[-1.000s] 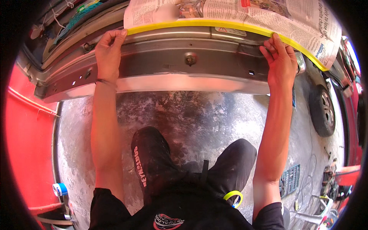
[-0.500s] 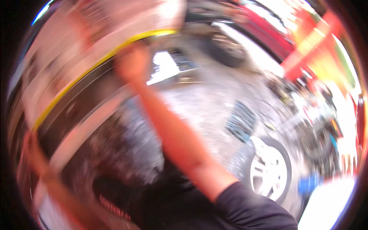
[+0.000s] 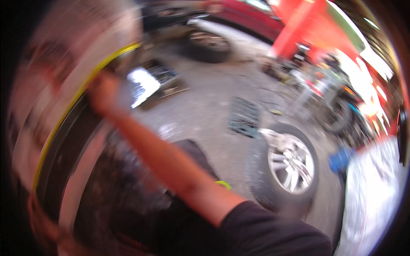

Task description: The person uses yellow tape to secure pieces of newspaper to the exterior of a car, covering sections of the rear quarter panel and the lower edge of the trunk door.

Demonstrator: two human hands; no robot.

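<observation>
A large pale sheet with blurred printed patches (image 3: 77, 59), which looks like newspaper, fills the upper left. Yellow tape (image 3: 65, 115) runs along its curved edge, beside a dark band and a pale strip (image 3: 81, 179). My right hand (image 3: 103, 93) rests against this taped edge near its far end; it looks closed, but blur hides the fingers and anything in them. At the lower left my left hand (image 3: 40, 215) is near the tape's near end, dim and smeared, its fingers unclear.
A wheel with a silver rim (image 3: 292, 164) lies on the floor at right, beside a dark tool tray (image 3: 244, 116). An open box (image 3: 158, 85), another tyre (image 3: 207, 46), a red car (image 3: 245, 19), a motorcycle (image 3: 337, 113), a blue container (image 3: 341, 160) and a silvery sheet (image 3: 371, 196) surround me.
The whole view has swung, so the taped edge and floor things appear further left. My right hand stays by the taped edge; my left hand shows lower in the picture.
</observation>
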